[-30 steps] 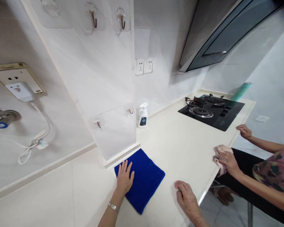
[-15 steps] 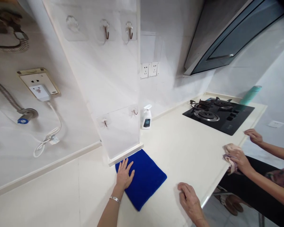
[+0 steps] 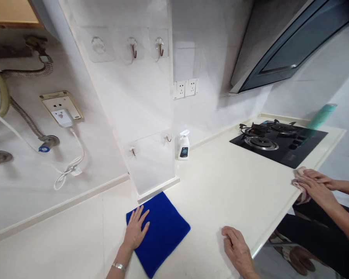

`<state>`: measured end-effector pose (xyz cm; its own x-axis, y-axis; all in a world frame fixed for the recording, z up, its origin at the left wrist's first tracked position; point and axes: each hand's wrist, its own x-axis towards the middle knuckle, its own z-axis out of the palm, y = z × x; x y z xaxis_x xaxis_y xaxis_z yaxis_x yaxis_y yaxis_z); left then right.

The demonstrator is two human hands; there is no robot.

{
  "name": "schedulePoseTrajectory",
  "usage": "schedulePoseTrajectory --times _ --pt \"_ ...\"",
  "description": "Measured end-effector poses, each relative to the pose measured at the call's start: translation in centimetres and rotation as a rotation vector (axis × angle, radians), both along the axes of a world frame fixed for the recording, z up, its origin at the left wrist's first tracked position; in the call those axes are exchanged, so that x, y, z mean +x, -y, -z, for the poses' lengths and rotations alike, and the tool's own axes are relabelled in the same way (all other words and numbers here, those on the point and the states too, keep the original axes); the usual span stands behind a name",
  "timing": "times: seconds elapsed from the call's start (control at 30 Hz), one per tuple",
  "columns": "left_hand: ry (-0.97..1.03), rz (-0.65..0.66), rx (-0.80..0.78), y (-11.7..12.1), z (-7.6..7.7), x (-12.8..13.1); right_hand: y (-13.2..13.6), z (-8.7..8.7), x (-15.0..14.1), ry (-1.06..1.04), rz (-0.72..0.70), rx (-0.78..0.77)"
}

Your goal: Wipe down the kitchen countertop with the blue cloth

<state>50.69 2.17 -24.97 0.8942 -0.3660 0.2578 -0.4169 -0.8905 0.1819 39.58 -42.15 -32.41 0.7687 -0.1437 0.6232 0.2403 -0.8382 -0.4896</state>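
Note:
My left hand (image 3: 136, 230) lies flat with fingers spread on a folded blue cloth (image 3: 163, 232) on the cream countertop (image 3: 221, 186), close to the white wall pillar. My right hand (image 3: 237, 250) rests on the bare counter to the right of the cloth, near the front edge; its fingers are curled down and nothing shows in them. A silver bracelet sits on my left wrist.
A white spray bottle (image 3: 184, 145) stands at the wall corner. A black gas hob (image 3: 279, 141) and a teal bottle (image 3: 321, 115) are at the far right. Another person's hands (image 3: 314, 184) hold a pink rag at the counter edge. Sockets, hooks and pipes are on the walls.
My left hand has slid the blue cloth to the left, nearer to me along the pillar. The other person's hands with the pink rag moved farther right along the counter edge.

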Motion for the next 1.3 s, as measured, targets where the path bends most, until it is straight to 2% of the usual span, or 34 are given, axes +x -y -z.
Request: schedulePoseTrajectory --times 0.17,0.27,0.37,0.47,0.57,0.67,0.83,1.1,1.2,1.3 --pt "-0.099 0.030 0.035 -5.6 -1.8 -0.1 -0.2 0.0 0.1 -0.006 -0.002 0.028" --pt "-0.145 -0.046 0.044 -5.4 -2.2 0.4 -0.2 -0.2 0.1 -0.020 -0.010 0.037" --pt "-0.106 -0.144 0.006 -1.6 -1.5 0.5 -0.3 -0.7 0.2 -0.034 -0.002 0.046" --pt "-0.035 -0.088 -0.010 3.6 -0.3 0.0 -0.4 -1.2 0.1 -0.037 0.004 0.045" --pt "0.046 -0.084 0.069 7.5 0.8 -0.7 -0.5 -1.3 0.0 -0.037 0.000 0.030" --pt "0.098 -0.115 0.129 9.5 1.4 -1.1 -0.5 -1.3 0.0 -0.052 -0.002 0.019" --pt "0.100 -0.054 0.154 12.4 1.8 -1.3 -0.5 -1.4 0.2 -0.069 0.004 0.029" --pt "-0.049 0.180 0.010 19.9 2.1 0.1 -0.7 -1.7 0.1 -0.095 0.009 0.029" --pt "-0.089 0.202 -0.035 21.0 1.7 0.8 -0.8 -1.8 0.1 -0.092 0.019 0.027" --pt "-0.133 0.231 -0.043 20.6 0.9 1.0 -1.0 -1.9 0.2 -0.078 0.023 0.024"
